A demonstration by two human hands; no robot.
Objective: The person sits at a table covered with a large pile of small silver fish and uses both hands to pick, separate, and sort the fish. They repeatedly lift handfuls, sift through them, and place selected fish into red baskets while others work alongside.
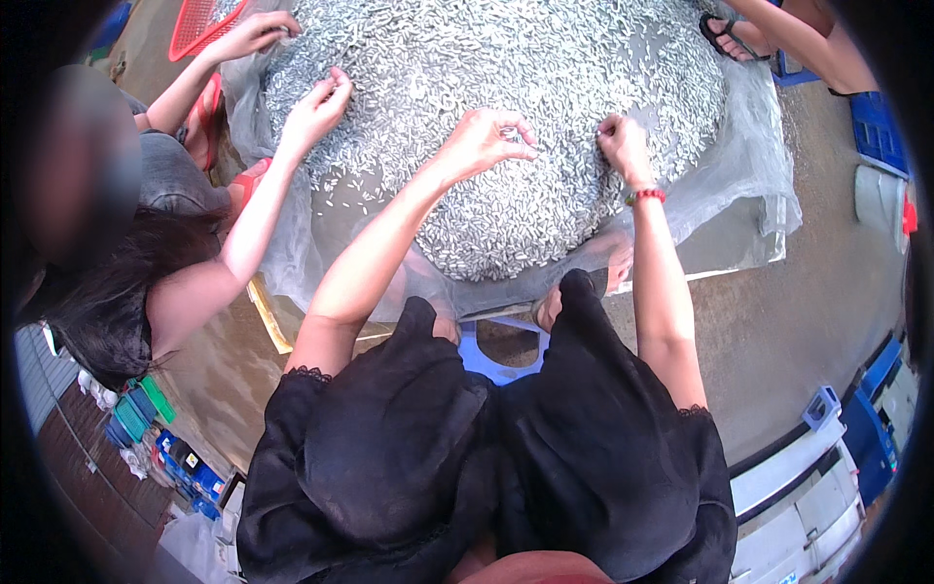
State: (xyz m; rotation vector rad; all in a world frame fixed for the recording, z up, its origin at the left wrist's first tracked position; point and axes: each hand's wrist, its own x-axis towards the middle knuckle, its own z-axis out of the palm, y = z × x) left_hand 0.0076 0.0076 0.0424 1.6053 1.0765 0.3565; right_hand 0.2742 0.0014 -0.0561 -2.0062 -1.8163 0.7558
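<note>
A big heap of small silvery fish lies on a clear plastic sheet in front of me. My left hand hovers over the near side of the heap, its fingertips pinched on a small fish. My right hand, with a red bead bracelet at the wrist, rests curled on the heap just to the right. Whether it grips a fish is hidden by the fingers.
A person at my left reaches both hands into the heap's left edge, near a red mesh basket. Another person's sandalled foot sits at the top right. Blue crates stand on the concrete floor at right. A blue stool is under me.
</note>
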